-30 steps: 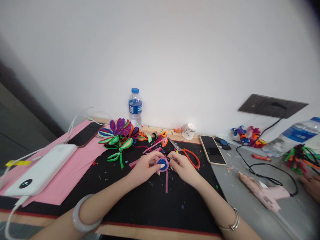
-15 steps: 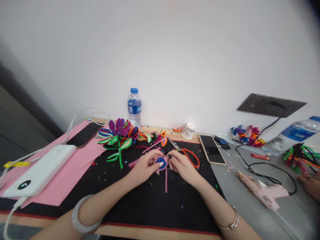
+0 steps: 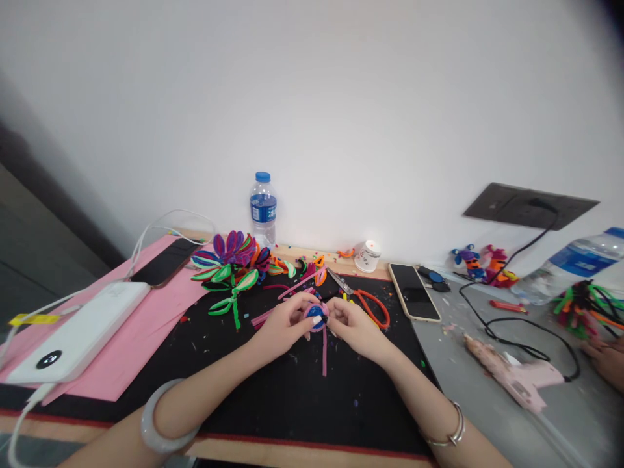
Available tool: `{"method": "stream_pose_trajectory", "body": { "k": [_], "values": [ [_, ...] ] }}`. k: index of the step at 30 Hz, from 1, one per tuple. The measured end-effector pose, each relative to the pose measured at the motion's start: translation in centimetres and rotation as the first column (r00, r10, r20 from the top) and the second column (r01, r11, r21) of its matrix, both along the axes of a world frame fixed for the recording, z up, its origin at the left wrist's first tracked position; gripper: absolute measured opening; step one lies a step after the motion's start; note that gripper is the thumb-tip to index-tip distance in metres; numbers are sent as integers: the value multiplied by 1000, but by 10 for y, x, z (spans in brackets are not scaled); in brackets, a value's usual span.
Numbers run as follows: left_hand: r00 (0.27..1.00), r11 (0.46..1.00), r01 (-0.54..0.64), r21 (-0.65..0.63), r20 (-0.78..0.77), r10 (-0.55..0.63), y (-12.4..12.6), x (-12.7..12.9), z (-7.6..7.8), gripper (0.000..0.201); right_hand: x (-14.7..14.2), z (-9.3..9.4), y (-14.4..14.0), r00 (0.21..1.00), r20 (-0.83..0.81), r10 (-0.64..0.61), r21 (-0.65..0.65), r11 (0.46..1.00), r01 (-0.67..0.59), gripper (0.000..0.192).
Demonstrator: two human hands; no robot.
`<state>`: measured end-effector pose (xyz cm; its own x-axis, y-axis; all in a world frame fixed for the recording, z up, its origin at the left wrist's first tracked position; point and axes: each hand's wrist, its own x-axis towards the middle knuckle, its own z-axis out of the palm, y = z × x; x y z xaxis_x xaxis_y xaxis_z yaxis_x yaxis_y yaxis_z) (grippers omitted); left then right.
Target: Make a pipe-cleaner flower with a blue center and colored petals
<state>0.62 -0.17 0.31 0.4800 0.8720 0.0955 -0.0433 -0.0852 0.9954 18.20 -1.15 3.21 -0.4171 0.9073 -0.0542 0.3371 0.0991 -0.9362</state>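
A small round pink-and-blue pipe-cleaner piece [image 3: 316, 319] is pinched between the thumb and fingers of my left hand [image 3: 292, 320]. One pink pipe-cleaner strand [image 3: 324, 354] hangs down from it over the black mat. My right hand [image 3: 351, 324] is closed in a pinch at the piece's right edge. A small black bit [image 3: 325, 318] shows at its fingertips, against the blue centre; its kind is hard to make out. Behind my fingers lie loose pink pipe cleaners [image 3: 298, 286] and orange-handled scissors [image 3: 370, 305].
Pipe-cleaner flowers [image 3: 234, 260], a water bottle [image 3: 263, 211] and a paper cup [image 3: 367, 256] stand along the wall. A phone [image 3: 414, 292] lies right, beyond it a pink glue gun [image 3: 517, 377]. Left, a white power bank [image 3: 80, 331] rests on pink sheets. Another person's hand [image 3: 607, 357] is far right.
My right hand's fingertips have moved slightly left, bringing the small black bit from beside the round piece onto its blue centre. My left hand keeps its hold.
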Motion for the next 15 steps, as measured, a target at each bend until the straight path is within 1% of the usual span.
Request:
{"method": "stream_pose_trajectory", "body": {
  "k": [4,10,15],
  "values": [
    [1000,1000,4,16,-14,-3,-1,0,4,25,1,1,0,1000,14,-4,26,1000,4,8],
    [997,997,0,83,-71,6,-2,-1,11,24,3,-3,0,999,40,-8,57,998,6,6],
    [994,995,-41,90,-97,50,0,-2,10,27,3,-2,1,998,61,-24,48,999,21,5]
  ]
}}
